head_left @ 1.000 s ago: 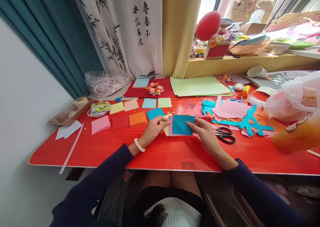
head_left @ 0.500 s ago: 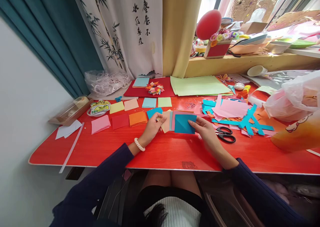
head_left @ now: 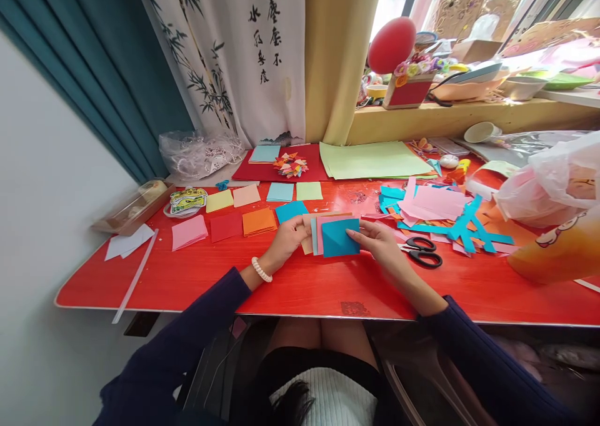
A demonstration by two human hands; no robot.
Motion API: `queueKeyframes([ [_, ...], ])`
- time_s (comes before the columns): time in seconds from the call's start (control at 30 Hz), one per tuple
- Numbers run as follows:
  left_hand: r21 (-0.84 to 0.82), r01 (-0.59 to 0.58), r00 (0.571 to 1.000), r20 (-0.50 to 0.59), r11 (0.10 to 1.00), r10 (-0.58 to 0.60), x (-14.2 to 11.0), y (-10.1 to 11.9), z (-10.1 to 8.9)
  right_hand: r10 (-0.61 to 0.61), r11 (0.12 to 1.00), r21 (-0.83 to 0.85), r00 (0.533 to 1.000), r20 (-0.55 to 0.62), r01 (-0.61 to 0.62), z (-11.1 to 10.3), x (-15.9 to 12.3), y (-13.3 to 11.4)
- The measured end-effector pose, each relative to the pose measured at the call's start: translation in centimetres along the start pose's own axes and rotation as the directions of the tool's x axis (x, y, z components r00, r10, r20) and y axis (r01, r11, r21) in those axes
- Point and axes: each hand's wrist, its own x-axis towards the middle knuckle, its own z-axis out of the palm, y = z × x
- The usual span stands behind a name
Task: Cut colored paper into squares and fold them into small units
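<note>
Between my hands is a fanned stack of square papers, with a blue paper square (head_left: 338, 238) in front and pink, pale blue and cream edges behind it. My left hand (head_left: 289, 237) pinches the stack at its left edge. My right hand (head_left: 375, 242) grips the blue square's right side, thumb on its face. Beyond the hands on the red table lie paper piles: a blue one (head_left: 290, 210), an orange one (head_left: 259, 222), a red one (head_left: 225, 227) and a pink one (head_left: 189, 233). Black-handled scissors (head_left: 424, 252) rest just right of my right hand.
Blue and pink paper scraps (head_left: 435, 204) are heaped at the right. Near them stand an orange container (head_left: 557, 251) and a plastic bag (head_left: 557, 176). Green sheets (head_left: 375, 160) and a folded paper ring (head_left: 290, 165) lie at the back. A white strip (head_left: 135, 276) overhangs the front edge.
My right hand has moved slightly left and down with the blue square. The fanned papers overlap more closely now, while my left hand stays in nearly the same place.
</note>
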Motion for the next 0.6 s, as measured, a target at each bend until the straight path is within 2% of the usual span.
queueKeyframes([
  [0.07, 0.02, -0.001, 0.999, -0.039, 1.0, 0.002, 0.0, 0.0, -0.1, 0.015, 1.0, -0.01, 1.0, -0.013, -0.016, -0.2, 0.0, 0.1],
  [0.2, 0.072, -0.004, 0.994, -0.104, 0.997, 0.012, 0.1, -0.1, -0.2, 0.019, 1.0, -0.022, 0.991, -0.134, -0.022, -0.5, 0.1, 0.2],
  [0.3, 0.088, -0.001, 0.998, -0.067, 0.996, 0.007, 0.0, 0.0, -0.1, 0.015, 1.0, -0.021, 0.982, -0.187, -0.019, -0.4, 0.2, 0.2],
  [0.47, 0.118, -0.005, 1.0, 0.015, 0.993, 0.003, -0.2, 0.2, 0.0, 0.01, 0.999, -0.035, 0.995, -0.099, -0.014, 0.2, 0.5, 0.9],
  [0.6, 0.142, -0.028, 0.995, 0.1, 0.99, 0.014, -0.3, 0.2, 0.1, 0.005, 0.998, -0.056, 0.997, -0.079, -0.01, 0.2, 0.7, 1.7],
])
